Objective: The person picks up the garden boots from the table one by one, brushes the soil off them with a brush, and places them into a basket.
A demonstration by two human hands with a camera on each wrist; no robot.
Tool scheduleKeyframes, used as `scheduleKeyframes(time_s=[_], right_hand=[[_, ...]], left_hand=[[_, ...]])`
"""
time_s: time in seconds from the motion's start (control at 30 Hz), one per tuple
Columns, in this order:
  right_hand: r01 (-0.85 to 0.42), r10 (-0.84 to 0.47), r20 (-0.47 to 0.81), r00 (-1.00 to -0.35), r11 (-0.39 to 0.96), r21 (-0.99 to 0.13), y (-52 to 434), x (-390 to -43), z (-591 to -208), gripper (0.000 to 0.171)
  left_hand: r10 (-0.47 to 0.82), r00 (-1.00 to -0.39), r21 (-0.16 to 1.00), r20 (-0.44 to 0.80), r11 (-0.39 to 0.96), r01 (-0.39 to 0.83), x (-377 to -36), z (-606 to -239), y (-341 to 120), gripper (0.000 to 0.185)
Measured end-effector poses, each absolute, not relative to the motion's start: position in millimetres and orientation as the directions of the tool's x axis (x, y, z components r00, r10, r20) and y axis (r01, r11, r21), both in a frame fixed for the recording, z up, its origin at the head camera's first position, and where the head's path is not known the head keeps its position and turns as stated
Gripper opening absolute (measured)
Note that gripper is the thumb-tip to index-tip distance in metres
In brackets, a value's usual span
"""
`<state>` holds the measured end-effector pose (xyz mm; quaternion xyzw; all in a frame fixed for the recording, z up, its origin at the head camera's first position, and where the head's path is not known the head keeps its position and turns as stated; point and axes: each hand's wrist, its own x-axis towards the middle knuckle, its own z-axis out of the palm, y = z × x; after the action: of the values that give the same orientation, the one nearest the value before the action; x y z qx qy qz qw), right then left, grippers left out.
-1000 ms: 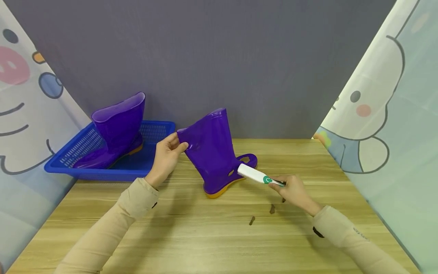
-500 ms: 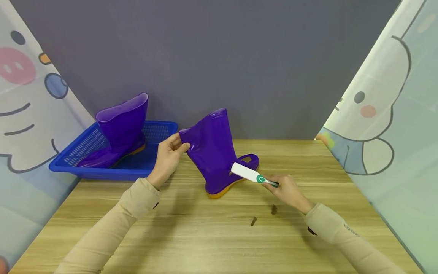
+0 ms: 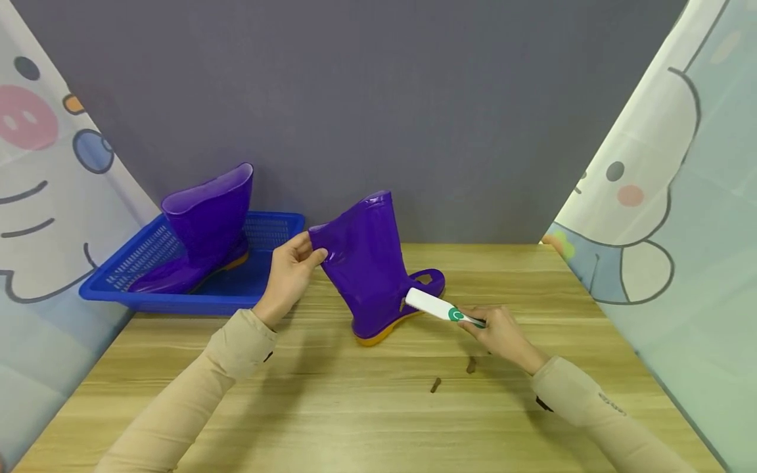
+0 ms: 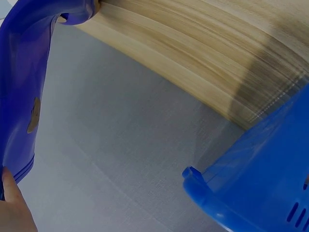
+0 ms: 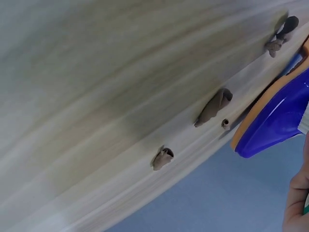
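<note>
In the head view a purple rain boot [image 3: 369, 263] with an orange sole stands tilted on the wooden table. My left hand [image 3: 290, 272] pinches its top edge, thumb on the outside. A white brush [image 3: 432, 305] with a green band is gripped by its handle in my right hand [image 3: 499, 334]; its head lies against the foot of the boot. Brown dirt [image 4: 34, 116] sticks to the shaft in the left wrist view. The right wrist view catches the boot's toe [image 5: 275, 123] and part of my right hand at the edge.
A blue plastic basket [image 3: 177, 303] stands at the back left, holding a second purple boot [image 3: 213, 217]. Several curled brown pieces, one a larger flake [image 5: 212, 107], lie on the table [image 3: 355, 420] near the toe. A grey panel [image 3: 378, 118] rises behind.
The brush has slid left across the boot's foot, then partly back right. My left hand keeps its hold on the boot's top edge. The camera view has shifted slightly.
</note>
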<state>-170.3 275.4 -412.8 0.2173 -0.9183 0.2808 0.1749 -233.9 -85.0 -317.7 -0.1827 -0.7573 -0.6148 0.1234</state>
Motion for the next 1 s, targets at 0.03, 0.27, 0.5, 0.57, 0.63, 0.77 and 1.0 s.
scheduleKeyframes(time_s=[0.03,0.27,0.5,0.57,0.63,0.77,1.0], right_hand=[[-0.498,-0.303,0.442,-0.844,0.748,-0.439,275.8,-169.8,-412.5,0.026],[-0.463,-0.284,0.42,-0.862,0.779,-0.423,282.4,-165.2,-409.3,0.026],[-0.396,-0.233,0.391,-0.89,0.82,-0.414,291.0,-158.2,-409.5,0.025],[-0.396,-0.22,0.407,-0.887,0.814,-0.424,289.0,-159.0,-408.8,0.025],[-0.408,-0.211,0.437,-0.874,0.808,-0.425,285.3,-160.4,-407.6,0.025],[-0.467,-0.213,0.527,-0.823,0.783,-0.412,274.9,-164.0,-405.1,0.025],[-0.527,-0.218,0.598,-0.771,0.745,-0.409,259.2,-168.9,-404.7,0.027]], left_hand=[[0.126,-0.903,0.887,0.411,0.172,0.428,-233.8,-317.4,-85.2,0.034],[0.133,-0.898,0.883,0.419,0.17,0.437,-235.0,-315.2,-85.8,0.033],[0.128,-0.903,0.885,0.41,0.182,0.427,-235.1,-316.4,-86.0,0.035],[0.126,-0.906,0.889,0.404,0.181,0.422,-234.5,-316.9,-86.3,0.035],[0.123,-0.908,0.892,0.401,0.172,0.418,-234.6,-317.7,-86.1,0.036],[0.12,-0.908,0.896,0.402,0.151,0.417,-235.6,-319.0,-84.8,0.035],[0.123,-0.897,0.885,0.424,0.154,0.439,-234.1,-316.6,-83.5,0.034]])
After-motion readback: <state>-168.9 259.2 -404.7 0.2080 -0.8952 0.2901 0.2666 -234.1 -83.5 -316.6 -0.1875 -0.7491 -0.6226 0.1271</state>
